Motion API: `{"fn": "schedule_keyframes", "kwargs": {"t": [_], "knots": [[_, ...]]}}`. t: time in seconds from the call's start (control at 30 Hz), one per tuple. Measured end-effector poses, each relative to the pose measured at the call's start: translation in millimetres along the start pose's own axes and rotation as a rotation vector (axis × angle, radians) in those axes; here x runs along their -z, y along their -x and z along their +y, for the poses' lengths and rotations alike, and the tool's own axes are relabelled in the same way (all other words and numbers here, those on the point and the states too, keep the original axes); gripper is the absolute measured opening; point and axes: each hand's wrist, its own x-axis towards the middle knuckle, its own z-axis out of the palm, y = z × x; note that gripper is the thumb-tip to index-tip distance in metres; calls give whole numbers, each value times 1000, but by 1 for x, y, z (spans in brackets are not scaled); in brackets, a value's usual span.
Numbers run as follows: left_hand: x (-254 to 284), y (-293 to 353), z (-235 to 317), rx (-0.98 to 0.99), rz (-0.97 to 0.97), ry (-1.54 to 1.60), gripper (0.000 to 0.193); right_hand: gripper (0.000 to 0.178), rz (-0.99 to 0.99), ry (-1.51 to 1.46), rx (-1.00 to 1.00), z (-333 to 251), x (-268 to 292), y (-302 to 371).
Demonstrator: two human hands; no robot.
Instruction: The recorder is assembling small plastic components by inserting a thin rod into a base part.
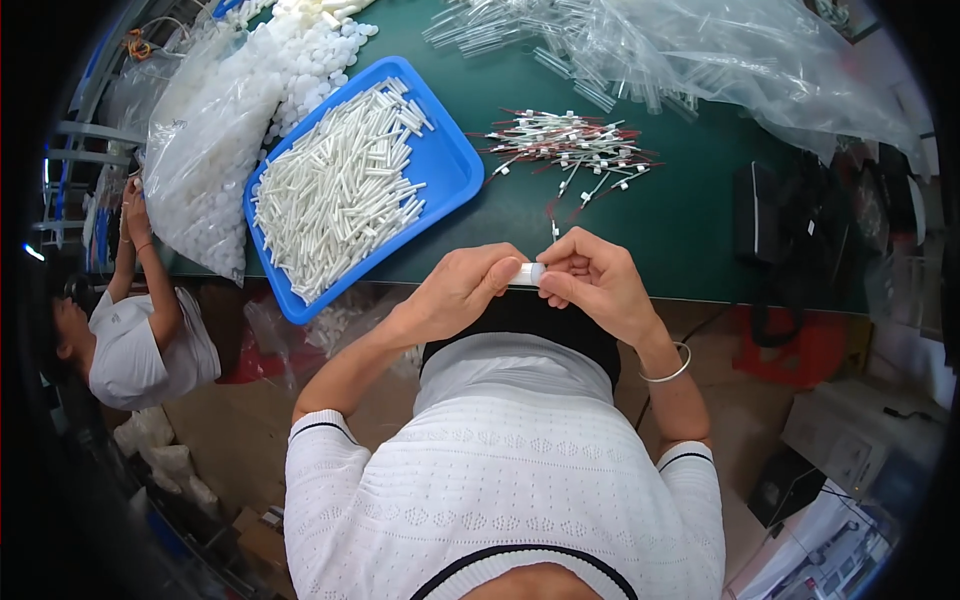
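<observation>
A short white tube [526, 274] with a translucent cap-like end lies level between my two hands at the near edge of the table. My left hand [462, 288] is closed round its left part, thumb along the top. Thumb and fingers of my right hand [603, 288] pinch the capped right end. Just beyond them, a pile of thin white sticks with red wires and small white collars [575, 140] is spread on the green table [690, 240]. To the left, a blue tray [455, 165] carries many slim white rods [345, 185].
At the back left, a clear bag [205, 150] and a heap of round white caps [315, 60] crowd the table. Clear tubes [575, 75] and plastic sheeting [740, 60] lie at the back right, near a black box [757, 212]. A co-worker [150, 330] sits at left.
</observation>
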Motion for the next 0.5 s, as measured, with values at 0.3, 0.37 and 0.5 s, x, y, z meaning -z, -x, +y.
{"fn": "schedule_keyframes", "kwargs": {"t": [0.3, 0.37, 0.5], "knots": [[-20, 11, -9, -269, 301, -399, 11, 11, -36, 170, -32, 14, -10, 4], [-17, 10, 0, -198, 267, -290, 12, 17, 104, 47, 123, 27, -14, 10], [-16, 15, 4, -131, 218, -327, 20, 22, 129, 4, 234, 41, -14, 12]]}}
